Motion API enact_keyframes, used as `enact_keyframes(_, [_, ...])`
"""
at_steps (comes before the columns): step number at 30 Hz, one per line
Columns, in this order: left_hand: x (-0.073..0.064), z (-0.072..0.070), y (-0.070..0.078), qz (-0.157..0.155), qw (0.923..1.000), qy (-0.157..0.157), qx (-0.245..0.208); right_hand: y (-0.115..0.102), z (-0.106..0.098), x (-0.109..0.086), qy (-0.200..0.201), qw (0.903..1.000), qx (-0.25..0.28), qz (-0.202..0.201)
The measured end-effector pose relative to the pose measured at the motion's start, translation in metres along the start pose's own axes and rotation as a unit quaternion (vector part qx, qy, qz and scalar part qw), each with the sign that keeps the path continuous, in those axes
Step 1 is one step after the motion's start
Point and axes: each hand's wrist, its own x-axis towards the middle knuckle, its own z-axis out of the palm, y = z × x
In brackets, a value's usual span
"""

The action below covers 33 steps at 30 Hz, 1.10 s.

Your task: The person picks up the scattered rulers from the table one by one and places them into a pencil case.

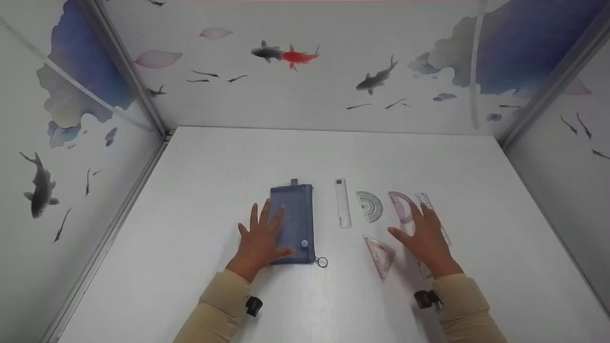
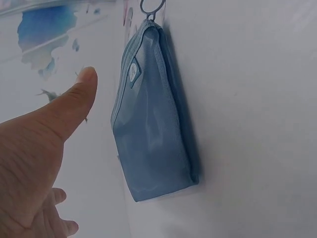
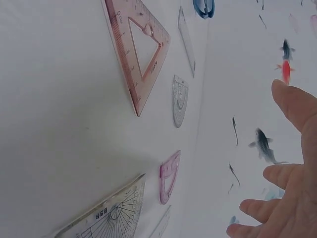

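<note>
Pouch (image 1: 296, 221) lies flat on the table (image 1: 224, 162) partly under the left hand (image 1: 259, 239), whose fingers are spread apart like those of the right hand (image 1: 426, 237) near the pink protractor (image 1: 396, 208), and a piece so thin would probably lift best if pinched by its edge.

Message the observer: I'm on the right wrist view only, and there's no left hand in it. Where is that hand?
Observer: In the head view, the left hand overlaps the left side of the blue pouch, fingers spread.
Operator: Anything attached to the pouch?
Observer: Yes, a ring at one corner of the end nearest the person.
Operator: Any marking on its face?
Observer: A small, pale round label; I can't read the lettering.
</note>
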Motion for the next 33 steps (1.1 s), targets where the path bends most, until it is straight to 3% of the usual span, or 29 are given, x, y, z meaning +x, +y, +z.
enact_keyframes(13, [-0.003,0.001,0.015,0.036,0.9990,-0.018,-0.018,-0.004,0.011,0.001,-0.021,0.9983,0.054,-0.002])
enact_keyframes(25, [-0.005,0.013,0.027,0.072,0.9969,-0.031,0.009,-0.009,0.023,-0.002,-0.030,0.9974,0.065,0.010])
enact_keyframes(33, [-0.005,0.019,0.032,0.069,0.9964,-0.047,-0.010,-0.011,0.025,-0.001,-0.040,0.9967,0.070,0.014])
